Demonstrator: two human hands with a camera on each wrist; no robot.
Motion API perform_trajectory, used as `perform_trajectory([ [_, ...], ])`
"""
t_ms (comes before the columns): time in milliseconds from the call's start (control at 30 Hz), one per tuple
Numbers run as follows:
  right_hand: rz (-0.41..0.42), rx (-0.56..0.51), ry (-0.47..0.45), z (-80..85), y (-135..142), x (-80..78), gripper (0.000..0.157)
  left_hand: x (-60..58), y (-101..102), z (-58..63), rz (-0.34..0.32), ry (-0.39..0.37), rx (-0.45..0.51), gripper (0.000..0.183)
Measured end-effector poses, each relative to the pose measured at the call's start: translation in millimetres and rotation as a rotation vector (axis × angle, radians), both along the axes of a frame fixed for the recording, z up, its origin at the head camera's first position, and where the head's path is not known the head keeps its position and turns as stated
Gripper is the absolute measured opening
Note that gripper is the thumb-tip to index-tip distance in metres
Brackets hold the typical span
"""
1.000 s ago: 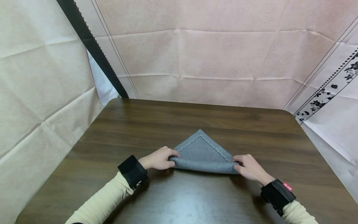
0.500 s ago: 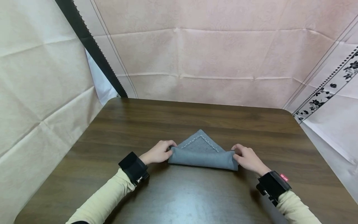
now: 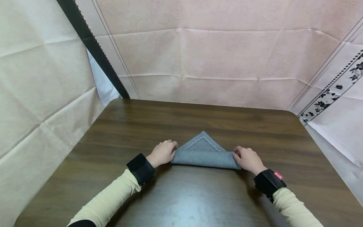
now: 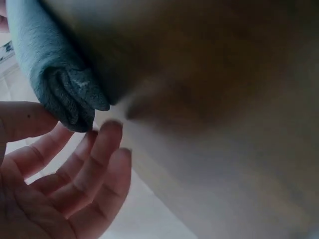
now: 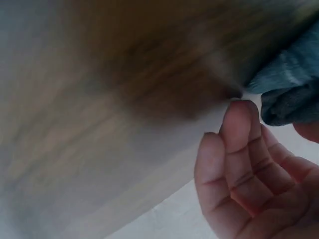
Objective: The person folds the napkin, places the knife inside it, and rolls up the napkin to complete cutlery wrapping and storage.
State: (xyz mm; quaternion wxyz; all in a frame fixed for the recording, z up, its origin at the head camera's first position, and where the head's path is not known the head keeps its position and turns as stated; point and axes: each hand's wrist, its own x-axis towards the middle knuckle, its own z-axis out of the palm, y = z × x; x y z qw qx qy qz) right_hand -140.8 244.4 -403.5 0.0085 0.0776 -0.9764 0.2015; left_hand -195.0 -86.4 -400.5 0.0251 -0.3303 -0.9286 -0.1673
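A grey-blue cloth (image 3: pixel 204 158) with a white stitched line lies partly rolled on the wooden table, its flat triangular corner pointing away from me. My left hand (image 3: pixel 163 153) holds the left end of the roll. In the left wrist view the thumb and index finger lie on either side of the cloth's layered end (image 4: pixel 65 89), the other fingers curving loosely below. At the right end, my right hand (image 3: pixel 249 160) grips the roll. The right wrist view shows the cloth (image 5: pixel 289 74) near the thumb, with the fingers bent beside it; their exact contact is partly hidden.
The brown wooden table (image 3: pixel 181 195) reaches back to a pale patterned sheet (image 3: pixel 227 56) hung behind it. Another pale sheet (image 3: pixel 42 94) hangs along the left side. Black bands (image 3: pixel 139 169) circle both wrists.
The near edge of the cloth has been rolled farther away from me, leaving a smaller flat triangle. Both hands have moved slightly forward with the roll, and its ends have stayed between them.
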Motion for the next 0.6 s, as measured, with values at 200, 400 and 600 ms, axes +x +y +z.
perform_trajectory([
  [200, 0.056, 0.012, 0.208, 0.5, -0.7, 7.0, 0.019, 8.9, 2.1, 8.1, -0.18, 0.178, 0.007, 0.018],
  [400, 0.291, 0.044, 0.382, -1.6, -0.8, 20.5, 0.027, 19.1, -1.0, 8.2, -0.26, 0.167, -0.116, 0.03],
  [600, 0.319, 0.13, 0.191, -4.7, 0.7, 23.1, 0.046, 13.7, -1.6, 0.9, -0.258, 0.101, -0.194, 0.044],
])
